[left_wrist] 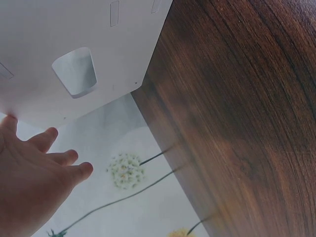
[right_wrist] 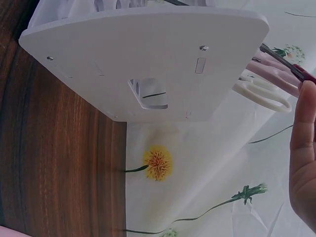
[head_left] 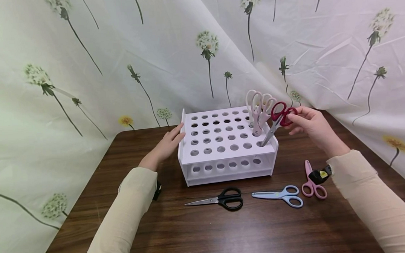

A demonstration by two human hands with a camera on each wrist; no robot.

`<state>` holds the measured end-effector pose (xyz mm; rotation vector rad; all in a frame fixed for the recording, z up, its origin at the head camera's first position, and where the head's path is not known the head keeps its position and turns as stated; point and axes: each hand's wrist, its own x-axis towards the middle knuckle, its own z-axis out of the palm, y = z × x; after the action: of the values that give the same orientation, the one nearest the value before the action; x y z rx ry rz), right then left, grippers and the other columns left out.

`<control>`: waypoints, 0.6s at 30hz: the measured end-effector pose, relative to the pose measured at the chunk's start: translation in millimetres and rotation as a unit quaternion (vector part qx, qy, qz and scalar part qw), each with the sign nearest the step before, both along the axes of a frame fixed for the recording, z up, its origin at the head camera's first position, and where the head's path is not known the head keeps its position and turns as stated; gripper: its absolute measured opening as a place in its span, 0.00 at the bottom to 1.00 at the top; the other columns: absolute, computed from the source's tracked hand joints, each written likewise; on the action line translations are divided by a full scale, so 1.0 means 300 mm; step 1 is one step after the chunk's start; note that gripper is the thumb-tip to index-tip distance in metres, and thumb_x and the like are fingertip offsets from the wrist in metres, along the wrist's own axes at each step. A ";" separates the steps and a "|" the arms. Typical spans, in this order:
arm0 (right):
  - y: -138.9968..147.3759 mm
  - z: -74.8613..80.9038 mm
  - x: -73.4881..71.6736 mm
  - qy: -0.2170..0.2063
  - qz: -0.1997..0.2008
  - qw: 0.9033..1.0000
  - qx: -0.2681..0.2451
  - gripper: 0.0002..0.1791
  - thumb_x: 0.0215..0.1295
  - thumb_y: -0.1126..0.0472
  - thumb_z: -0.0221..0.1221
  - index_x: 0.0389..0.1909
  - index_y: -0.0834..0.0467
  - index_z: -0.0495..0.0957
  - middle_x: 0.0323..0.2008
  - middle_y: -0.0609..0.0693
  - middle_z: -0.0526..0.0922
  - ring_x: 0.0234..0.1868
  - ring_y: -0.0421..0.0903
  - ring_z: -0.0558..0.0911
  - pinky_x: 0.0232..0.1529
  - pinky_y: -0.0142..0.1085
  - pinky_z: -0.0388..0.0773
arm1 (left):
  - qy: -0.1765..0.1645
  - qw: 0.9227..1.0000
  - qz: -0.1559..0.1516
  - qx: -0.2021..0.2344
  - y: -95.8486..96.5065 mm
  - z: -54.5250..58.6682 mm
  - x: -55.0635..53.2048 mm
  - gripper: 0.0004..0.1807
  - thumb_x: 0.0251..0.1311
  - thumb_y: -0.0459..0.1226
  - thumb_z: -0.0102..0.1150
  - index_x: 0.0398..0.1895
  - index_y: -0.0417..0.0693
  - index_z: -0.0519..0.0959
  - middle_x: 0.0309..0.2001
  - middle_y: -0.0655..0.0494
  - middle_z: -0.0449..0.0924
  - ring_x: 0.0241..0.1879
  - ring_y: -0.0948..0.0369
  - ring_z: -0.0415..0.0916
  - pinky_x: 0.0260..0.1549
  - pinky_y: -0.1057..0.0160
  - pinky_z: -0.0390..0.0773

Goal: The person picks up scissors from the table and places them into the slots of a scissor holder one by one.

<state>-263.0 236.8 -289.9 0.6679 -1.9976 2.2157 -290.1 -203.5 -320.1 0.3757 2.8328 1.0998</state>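
1. Clearly, the right hand (head_left: 314, 127) has its thumb and fingers closed in a pinch on one handle of the red scissors (head_left: 276, 124), which lean with the blades slanting down to the left, into the nearest right hole of the white rack (head_left: 212, 158).
2. The left hand (head_left: 166, 146) grips nothing; its fingers are extended, and they touch the far part of the rack's left side.
3. The left wrist view adds that those fingers are spread apart, and shows the rack's left panel (left_wrist: 128, 54) with a cut-out opening, which the head view does not reveal.
4. The right wrist view shows the right panel (right_wrist: 163, 54), with its own opening and screw heads; only part of the right hand fits in there.
5. The rack has rows of round holes on an upper and a lower level. In its right column, the pale pink scissors (head_left: 257, 129) stand handles up beyond the red pair, and the white scissors (head_left: 251, 120) stand farther back.
6. On the bench (head_left: 193, 236), nearer than the rack, lie the black scissors (head_left: 214, 200), the blue scissors (head_left: 280, 194) to their right, and the pink scissors (head_left: 312, 184) farthest right, partly hidden by a wrist camera (head_left: 320, 175).
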 end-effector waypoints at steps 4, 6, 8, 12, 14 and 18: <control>0.000 -0.008 -0.007 -0.003 -0.014 0.999 0.028 0.04 0.65 0.66 0.55 0.31 0.58 0.77 0.31 0.49 0.82 0.29 0.44 0.82 0.26 0.33 0.78 | 0.000 1.000 -0.001 -0.001 0.002 0.001 0.001 0.33 0.67 0.59 0.30 0.73 0.64 0.44 0.72 0.54 0.41 0.68 0.45 0.27 0.60 0.39 0.38; -0.002 -0.010 -0.009 -0.007 -0.022 0.999 0.044 0.03 0.64 0.65 0.56 0.31 0.57 0.77 0.31 0.48 0.82 0.29 0.43 0.81 0.26 0.33 0.78 | 0.001 1.000 -0.002 -0.001 0.002 0.000 0.001 0.33 0.67 0.59 0.30 0.73 0.63 0.44 0.72 0.54 0.41 0.68 0.45 0.27 0.60 0.39 0.38; -0.005 -0.011 -0.008 -0.011 -0.030 0.998 0.061 0.03 0.64 0.64 0.56 0.31 0.56 0.77 0.31 0.48 0.82 0.29 0.43 0.80 0.26 0.33 0.78 | 0.001 1.000 -0.003 -0.001 0.001 0.000 0.001 0.33 0.67 0.59 0.30 0.73 0.63 0.44 0.72 0.54 0.41 0.68 0.45 0.27 0.60 0.39 0.38; -0.014 -0.010 -0.006 -0.018 -0.028 0.997 0.071 0.03 0.64 0.64 0.57 0.31 0.56 0.77 0.30 0.47 0.82 0.29 0.41 0.80 0.26 0.33 0.78 | 0.002 1.000 -0.003 0.002 0.002 0.001 -0.001 0.33 0.67 0.59 0.31 0.73 0.63 0.44 0.72 0.54 0.41 0.68 0.45 0.27 0.60 0.39 0.38; -0.019 -0.011 -0.005 -0.020 -0.023 0.997 0.069 0.04 0.64 0.65 0.56 0.30 0.56 0.77 0.29 0.47 0.82 0.29 0.40 0.80 0.26 0.32 0.78 | 0.002 1.000 -0.002 0.002 0.002 0.000 -0.002 0.33 0.67 0.59 0.31 0.73 0.63 0.44 0.72 0.54 0.41 0.68 0.45 0.27 0.60 0.39 0.38; -0.029 -0.012 -0.005 -0.023 -0.021 0.997 0.074 0.04 0.64 0.66 0.56 0.31 0.56 0.78 0.28 0.47 0.83 0.28 0.40 0.80 0.26 0.31 0.77 | 0.003 1.000 -0.003 0.001 0.002 0.000 -0.003 0.33 0.67 0.59 0.30 0.73 0.63 0.44 0.72 0.54 0.41 0.68 0.45 0.27 0.60 0.39 0.38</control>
<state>-264.3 227.9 -293.6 0.5884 -2.1941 2.0935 -291.1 -203.0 -320.1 0.3868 2.8339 1.1034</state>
